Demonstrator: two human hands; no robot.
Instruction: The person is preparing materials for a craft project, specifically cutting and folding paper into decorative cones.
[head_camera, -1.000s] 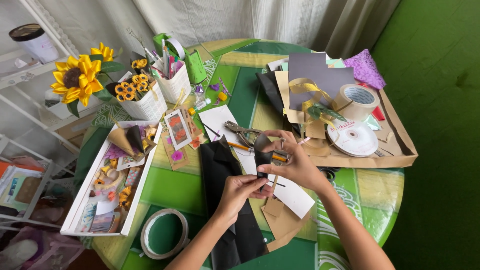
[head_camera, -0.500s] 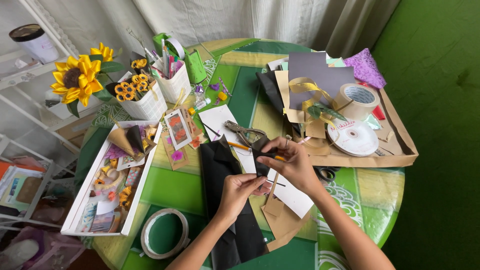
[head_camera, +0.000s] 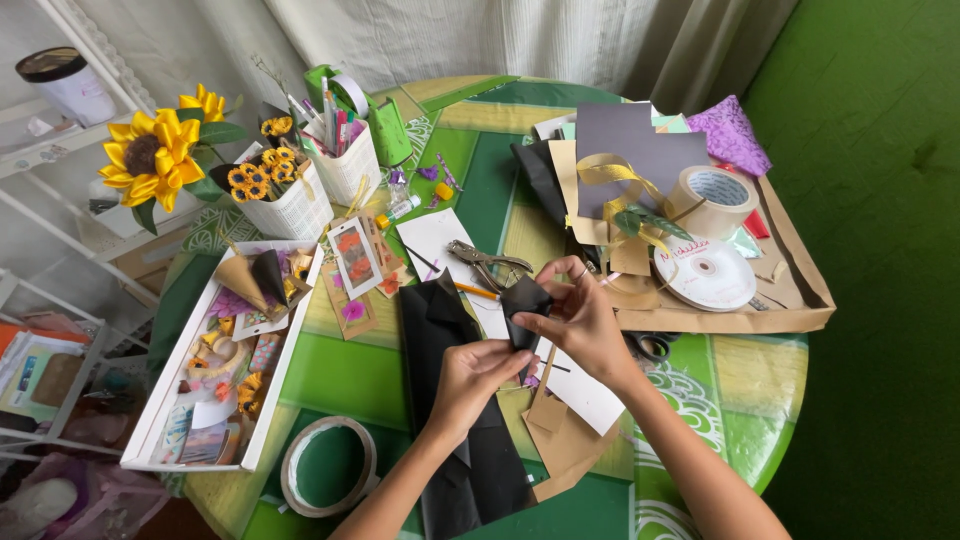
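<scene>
My right hand (head_camera: 580, 318) pinches a small piece of black paper (head_camera: 523, 300) and holds it up above the table. My left hand (head_camera: 478, 378) grips the lower end of the same black piece from below. Both hands hover over a long black paper sheet (head_camera: 460, 440) that lies on the round green table (head_camera: 740, 400). White paper (head_camera: 580, 392) and brown paper (head_camera: 560, 450) lie under my right wrist. Metal pliers (head_camera: 485, 262) and an orange pencil (head_camera: 476, 290) rest just beyond my hands.
A white tray of craft bits (head_camera: 150, 440) sits at the left, a tape ring (head_camera: 328, 466) in front. White baskets with paper sunflowers (head_camera: 150, 160) and pens (head_camera: 345, 170) stand at the back. A brown cardboard tray (head_camera: 800, 270) on the right holds tape, ribbon spool and coloured sheets.
My hands have lifted the small black piece higher and closer together; my right hand now folds over its top, where before it held a thin strip lower down.
</scene>
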